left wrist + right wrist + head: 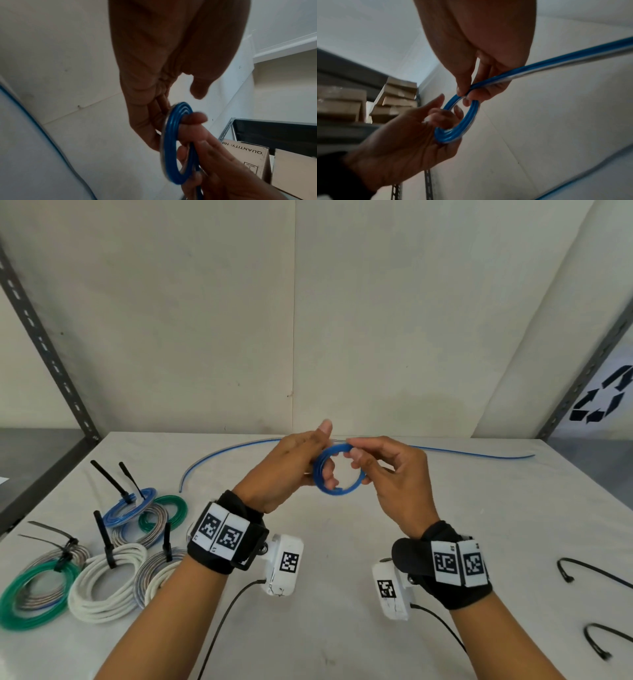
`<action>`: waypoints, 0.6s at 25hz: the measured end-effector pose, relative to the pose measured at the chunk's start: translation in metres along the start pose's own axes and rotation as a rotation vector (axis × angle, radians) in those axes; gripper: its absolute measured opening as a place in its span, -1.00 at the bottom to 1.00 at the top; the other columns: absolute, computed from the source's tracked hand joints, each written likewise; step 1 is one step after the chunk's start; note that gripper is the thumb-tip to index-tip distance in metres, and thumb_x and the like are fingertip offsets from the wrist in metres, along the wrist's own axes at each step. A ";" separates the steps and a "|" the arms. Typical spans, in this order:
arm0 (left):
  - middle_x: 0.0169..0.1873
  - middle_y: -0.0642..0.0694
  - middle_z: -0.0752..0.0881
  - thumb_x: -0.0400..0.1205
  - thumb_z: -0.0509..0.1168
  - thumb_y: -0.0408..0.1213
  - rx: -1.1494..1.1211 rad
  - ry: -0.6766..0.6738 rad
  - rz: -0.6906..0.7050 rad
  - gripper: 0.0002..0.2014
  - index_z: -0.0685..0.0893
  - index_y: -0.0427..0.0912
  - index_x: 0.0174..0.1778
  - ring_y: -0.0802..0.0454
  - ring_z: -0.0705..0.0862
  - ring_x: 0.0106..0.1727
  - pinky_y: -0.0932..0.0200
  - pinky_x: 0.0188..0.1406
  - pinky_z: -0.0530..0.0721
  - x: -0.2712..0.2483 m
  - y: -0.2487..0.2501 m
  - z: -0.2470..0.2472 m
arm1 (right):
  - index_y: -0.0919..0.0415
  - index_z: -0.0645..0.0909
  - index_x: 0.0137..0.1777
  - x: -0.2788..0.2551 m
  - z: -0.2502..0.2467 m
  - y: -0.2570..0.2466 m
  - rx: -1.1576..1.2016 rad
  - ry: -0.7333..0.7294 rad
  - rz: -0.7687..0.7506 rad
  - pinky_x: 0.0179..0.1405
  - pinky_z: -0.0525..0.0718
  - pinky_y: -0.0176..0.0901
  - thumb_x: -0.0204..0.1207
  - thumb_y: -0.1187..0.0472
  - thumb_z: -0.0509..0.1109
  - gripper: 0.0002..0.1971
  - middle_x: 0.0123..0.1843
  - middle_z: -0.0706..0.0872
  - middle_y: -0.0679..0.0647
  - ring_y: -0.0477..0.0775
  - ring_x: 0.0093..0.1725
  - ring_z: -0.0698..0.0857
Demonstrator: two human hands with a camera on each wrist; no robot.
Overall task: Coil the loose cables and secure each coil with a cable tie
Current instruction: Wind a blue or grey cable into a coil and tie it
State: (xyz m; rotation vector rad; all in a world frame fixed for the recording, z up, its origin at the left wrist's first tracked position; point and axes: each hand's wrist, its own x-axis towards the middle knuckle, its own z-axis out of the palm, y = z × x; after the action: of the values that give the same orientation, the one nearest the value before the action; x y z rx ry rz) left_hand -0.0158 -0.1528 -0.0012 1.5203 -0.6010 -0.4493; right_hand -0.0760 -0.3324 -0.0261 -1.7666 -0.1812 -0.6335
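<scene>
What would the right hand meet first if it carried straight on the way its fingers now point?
Most likely the left hand: the right hand points leftward across the blue cable coil that both hands hold, and the left fingers sit just beyond, through the loop. Exact depth is hard to judge.

A glossy, smooth plastic sheath is being shown on the blue cable (337, 470), with a silvery strand running alongside. The table (342, 559) is being covered by matt, pale cloth; matt brown cardboard boxes (397, 100) are being seen.

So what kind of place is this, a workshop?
Probably a storeroom or stockroom: slotted metal shelving uprights, stacked cardboard boxes on shelves, and a table under the hands.
</scene>
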 end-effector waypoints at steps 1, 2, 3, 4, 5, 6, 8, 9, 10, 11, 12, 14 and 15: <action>-0.47 -0.12 0.55 0.78 0.08 0.13 0.019 -0.018 -0.040 -0.49 0.59 -0.30 -0.10 -0.03 0.60 -0.42 -0.10 0.10 0.77 0.001 -0.002 0.003 | 0.14 0.81 0.13 -0.001 0.000 0.001 -0.069 -0.050 -0.016 -0.27 0.70 -0.28 0.63 0.29 0.46 -0.85 -0.06 0.86 -0.07 -0.02 -0.08 0.79; -0.51 -0.07 0.47 0.79 0.05 0.15 0.043 -0.019 -0.072 -0.49 0.54 -0.26 -0.17 0.01 0.50 -0.48 -0.09 0.07 0.77 0.002 -0.003 0.006 | 0.11 0.82 0.13 -0.002 0.000 0.002 -0.123 -0.084 -0.033 -0.25 0.71 -0.25 0.63 0.27 0.47 -0.85 -0.05 0.85 -0.13 -0.04 -0.06 0.78; -0.53 -0.03 0.40 0.79 0.05 0.16 0.070 -0.006 -0.093 -0.49 0.51 -0.23 -0.22 0.04 0.42 -0.51 -0.03 0.02 0.77 0.003 -0.004 0.009 | 0.09 0.82 0.13 -0.002 0.001 0.002 -0.158 -0.101 -0.048 -0.21 0.73 -0.21 0.63 0.26 0.47 -0.84 -0.05 0.84 -0.16 -0.06 -0.04 0.78; -0.53 0.00 0.36 0.79 0.04 0.16 0.098 0.011 -0.101 -0.49 0.48 -0.20 -0.26 0.06 0.36 -0.52 0.04 -0.05 0.76 0.003 -0.005 0.011 | 0.08 0.82 0.13 -0.003 0.002 0.002 -0.174 -0.105 -0.062 -0.18 0.75 -0.19 0.63 0.26 0.47 -0.84 -0.04 0.83 -0.18 -0.09 -0.01 0.77; -0.53 0.03 0.34 0.80 0.03 0.16 0.124 0.028 -0.101 -0.48 0.45 -0.18 -0.31 0.08 0.33 -0.52 0.10 -0.11 0.71 0.003 -0.005 0.012 | 0.08 0.81 0.13 -0.004 0.004 0.002 -0.177 -0.103 -0.073 -0.17 0.76 -0.19 0.63 0.26 0.47 -0.84 -0.02 0.83 -0.20 -0.10 0.02 0.77; -0.54 0.06 0.32 0.80 0.02 0.14 0.144 0.042 -0.092 -0.48 0.41 -0.15 -0.35 0.11 0.32 -0.52 0.14 -0.15 0.66 0.004 -0.005 0.013 | 0.07 0.81 0.13 -0.004 0.005 0.002 -0.173 -0.095 -0.079 -0.19 0.76 -0.20 0.63 0.26 0.47 -0.84 -0.02 0.83 -0.20 -0.11 0.02 0.77; -0.52 0.07 0.29 0.82 0.02 0.09 0.127 0.073 -0.056 -0.50 0.36 -0.11 -0.39 0.12 0.30 -0.50 0.13 -0.16 0.57 0.003 -0.005 0.013 | 0.07 0.81 0.14 -0.004 0.007 0.001 -0.118 -0.075 -0.057 -0.28 0.74 -0.23 0.63 0.26 0.46 -0.84 -0.03 0.84 -0.16 -0.05 -0.02 0.79; -0.52 0.07 0.27 0.83 0.03 0.06 0.088 0.095 -0.036 -0.51 0.35 -0.10 -0.40 0.12 0.28 -0.50 0.11 -0.17 0.54 0.004 -0.005 0.011 | 0.10 0.81 0.15 -0.004 0.007 0.001 -0.072 -0.062 -0.035 -0.31 0.73 -0.23 0.64 0.26 0.45 -0.84 -0.03 0.85 -0.11 -0.01 -0.04 0.80; -0.52 0.07 0.26 0.84 0.03 0.03 0.036 0.119 -0.020 -0.51 0.35 -0.09 -0.40 0.11 0.27 -0.50 0.11 -0.20 0.52 0.005 -0.004 0.009 | 0.13 0.80 0.17 -0.003 0.006 0.001 -0.026 -0.043 -0.011 -0.32 0.74 -0.22 0.65 0.26 0.44 -0.83 -0.03 0.86 -0.05 0.02 -0.06 0.82; -0.53 0.07 0.25 0.85 0.03 0.00 -0.026 0.145 -0.010 -0.52 0.35 -0.09 -0.40 0.11 0.25 -0.51 0.12 -0.23 0.51 0.005 -0.004 0.006 | 0.17 0.79 0.16 -0.002 0.006 0.001 0.017 -0.016 0.016 -0.33 0.75 -0.19 0.66 0.25 0.43 -0.84 -0.04 0.87 0.01 0.04 -0.09 0.84; -0.53 0.06 0.23 0.85 0.03 -0.01 -0.092 0.170 -0.003 -0.52 0.34 -0.09 -0.40 0.11 0.23 -0.52 0.14 -0.26 0.50 0.006 -0.003 0.004 | 0.20 0.77 0.15 -0.002 0.006 0.001 0.058 0.011 0.043 -0.34 0.76 -0.16 0.65 0.25 0.43 -0.86 -0.06 0.87 0.06 0.06 -0.12 0.85; -0.53 0.04 0.19 0.85 0.02 -0.02 -0.227 0.208 0.005 -0.54 0.31 -0.09 -0.38 0.08 0.17 -0.51 0.15 -0.32 0.47 0.007 -0.001 0.002 | 0.25 0.74 0.10 -0.002 0.010 -0.001 0.127 0.060 0.083 -0.35 0.77 -0.12 0.65 0.26 0.44 -0.89 -0.09 0.87 0.12 0.10 -0.15 0.86; -0.54 0.04 0.18 0.86 0.01 -0.02 -0.290 0.229 0.005 -0.54 0.30 -0.09 -0.37 0.06 0.14 -0.50 0.15 -0.33 0.45 0.007 0.000 0.002 | 0.26 0.73 0.08 -0.004 0.015 -0.002 0.157 0.077 0.095 -0.34 0.78 -0.10 0.65 0.27 0.44 -0.90 -0.09 0.87 0.14 0.11 -0.13 0.86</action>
State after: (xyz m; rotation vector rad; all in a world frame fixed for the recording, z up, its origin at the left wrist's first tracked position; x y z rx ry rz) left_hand -0.0122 -0.1587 -0.0009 1.2706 -0.3442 -0.3362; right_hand -0.0753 -0.3172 -0.0288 -1.5882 -0.0912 -0.6012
